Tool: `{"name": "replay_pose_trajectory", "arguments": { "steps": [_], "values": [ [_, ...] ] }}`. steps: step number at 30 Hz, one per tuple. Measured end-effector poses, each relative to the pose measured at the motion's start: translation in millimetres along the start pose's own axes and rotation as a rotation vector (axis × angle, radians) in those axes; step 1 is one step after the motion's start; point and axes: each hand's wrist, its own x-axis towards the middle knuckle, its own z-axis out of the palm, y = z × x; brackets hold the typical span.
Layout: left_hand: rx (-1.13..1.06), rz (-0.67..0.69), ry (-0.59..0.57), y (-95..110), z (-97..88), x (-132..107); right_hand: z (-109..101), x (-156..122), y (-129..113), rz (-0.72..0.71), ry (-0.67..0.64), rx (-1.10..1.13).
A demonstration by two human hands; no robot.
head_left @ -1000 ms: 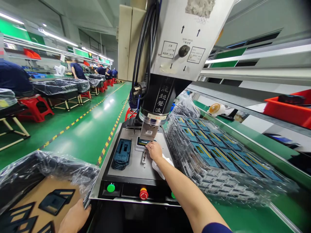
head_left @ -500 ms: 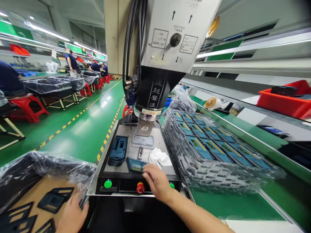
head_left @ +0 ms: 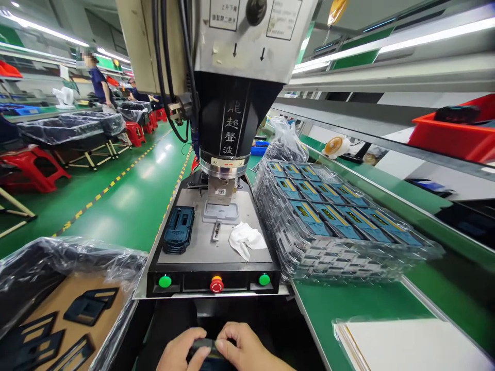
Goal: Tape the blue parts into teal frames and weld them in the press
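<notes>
Dark blue-black plastic shows between the two hands: a small part, gripped low over the shadowed space in front of the machine. The left hand curls around its near left side, thumb and fingers closed down on it; the right hand pinches its right end between thumb and bent forefinger. Much of the part is hidden by the fingers, so its full outline cannot be told.

Straight ahead of the grip, beyond the machine's front edge, sits a red stop button, with one green button to its left and another to its right. Farther ahead lies a grey metal plate. On it, ahead and left of the grip, rests a stack of dark blue housings; ahead and right, a crumpled white cloth. Farthest ahead, a pale fixture sits under a metal horn. Left of the grip, a plastic-lined bin holds black frames on cardboard. To the right and ahead, clear trays stand stacked, the top one filled with blue parts.
</notes>
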Motion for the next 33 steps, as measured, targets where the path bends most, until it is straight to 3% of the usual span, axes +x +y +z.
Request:
{"name": "replay_pose_trajectory", "arguments": {
  "steps": [2,6,11,15,20,25,29,33],
  "values": [
    [-0.049,-0.052,0.042,4,0.4,2,-1,0,-1,-0.024,0.028,-0.080],
    [-0.133,-0.129,0.016,-1,2.5,0,4,-1,5,-0.017,0.017,-0.156],
    [-0.017,-0.165,-0.037,3,1.4,-3,13,-5,10,-0.005,0.005,-0.204],
    [0.063,-0.209,-0.014,7,0.0,-1,12,-8,5,0.041,0.027,-0.201],
    [0.060,-0.184,0.101,10,4.0,0,11,-5,2,0.067,0.105,0.032],
    [0.103,-0.208,0.132,38,9.6,3,18,-2,5,0.015,0.157,0.453],
    [0.049,-0.204,0.115,47,9.5,7,17,-5,6,0.030,0.199,0.527],
    [-0.073,-0.183,0.126,32,5.8,9,10,-3,8,0.082,0.210,0.543]
  ]
}}
